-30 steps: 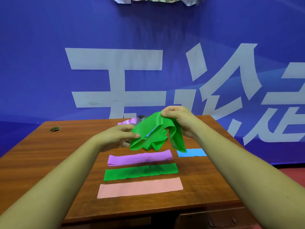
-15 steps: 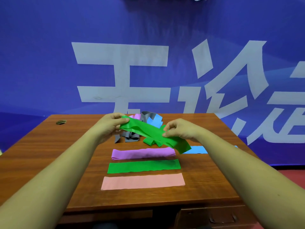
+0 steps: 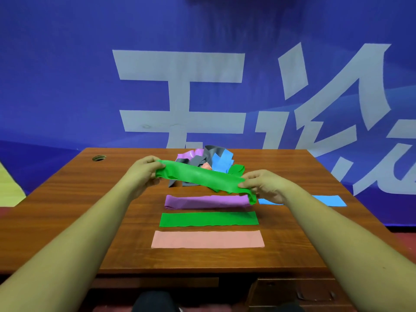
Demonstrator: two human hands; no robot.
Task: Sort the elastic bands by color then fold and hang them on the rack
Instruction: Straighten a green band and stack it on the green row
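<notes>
left hand (image 3: 144, 171): pinches green band (image 3: 202, 177) end | right hand (image 3: 263, 184): pinches other end | band held above table (image 3: 67, 199)

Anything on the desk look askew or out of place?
The purple band is rumpled, unlike the flat green band and pink band beside it. The blue band lies off right, outside that column. Left hand and right hand grip the held green band.

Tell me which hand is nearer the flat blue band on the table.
Right. The right hand hides one end of the flat blue band in this view; the left hand grips the held green band well to its left.
</notes>
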